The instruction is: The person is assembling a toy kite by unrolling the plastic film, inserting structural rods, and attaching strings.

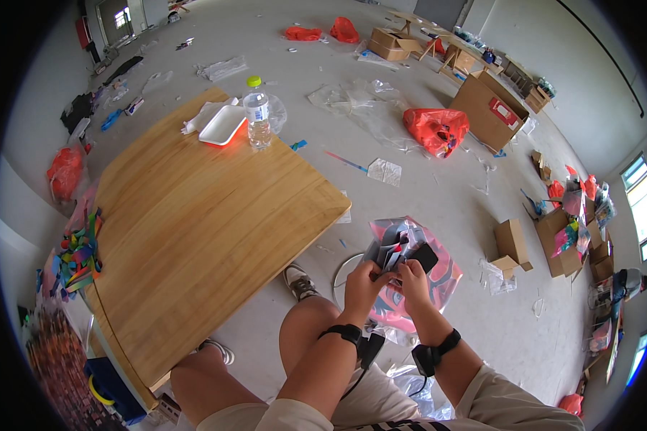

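In front of my knees is a clear plastic bag (446, 269) with pink and grey shapes, its opening toward the far side. Dark and grey flat pieces (394, 241) stand bunched in its mouth. My left hand (366, 286) and my right hand (412, 284) meet at the near side of these pieces, both with curled fingers. Their fingertips almost touch in a pinch; what lies between them is too small and covered to name. A black flat piece (425, 256) shows just beyond my right hand. Black bands with small boxes circle both wrists.
A wooden table (216, 208) fills the left, bearing a water bottle (257, 118) and a white tray (223, 125). Colourful strips (79, 255) hang at its left edge. Cardboard boxes (487, 108), a red bag (436, 131) and plastic scraps lie about the floor.
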Motion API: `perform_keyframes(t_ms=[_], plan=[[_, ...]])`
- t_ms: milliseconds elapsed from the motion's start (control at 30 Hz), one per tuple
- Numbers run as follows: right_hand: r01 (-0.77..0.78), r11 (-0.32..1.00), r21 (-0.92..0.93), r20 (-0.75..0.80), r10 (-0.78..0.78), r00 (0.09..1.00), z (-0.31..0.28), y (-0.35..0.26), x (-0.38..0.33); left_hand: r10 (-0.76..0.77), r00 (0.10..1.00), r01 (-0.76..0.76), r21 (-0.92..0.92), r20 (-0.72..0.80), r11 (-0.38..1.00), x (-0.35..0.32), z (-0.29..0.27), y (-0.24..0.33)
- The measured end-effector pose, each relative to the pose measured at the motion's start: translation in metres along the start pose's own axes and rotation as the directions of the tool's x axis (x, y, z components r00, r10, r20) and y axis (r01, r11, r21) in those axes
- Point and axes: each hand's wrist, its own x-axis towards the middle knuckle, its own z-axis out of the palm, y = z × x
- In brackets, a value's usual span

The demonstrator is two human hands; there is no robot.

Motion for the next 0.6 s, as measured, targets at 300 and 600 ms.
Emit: perform_keyframes(t_ms=[300,600], plan=[[-0.040,0.994,0.102,0.035,0.037,0.999,-0.008,-0.006,-0.008,0.101,0.957,-0.021,0.280,-0.274,0.960,0.002,-0.005,0.001],[-0.016,0.981,0.192,0.107,-0.005,0.994,-0.032,0.007,-0.006,0.277,0.902,-0.402,0.416,0.330,0.816,-0.013,-0.003,0.026]])
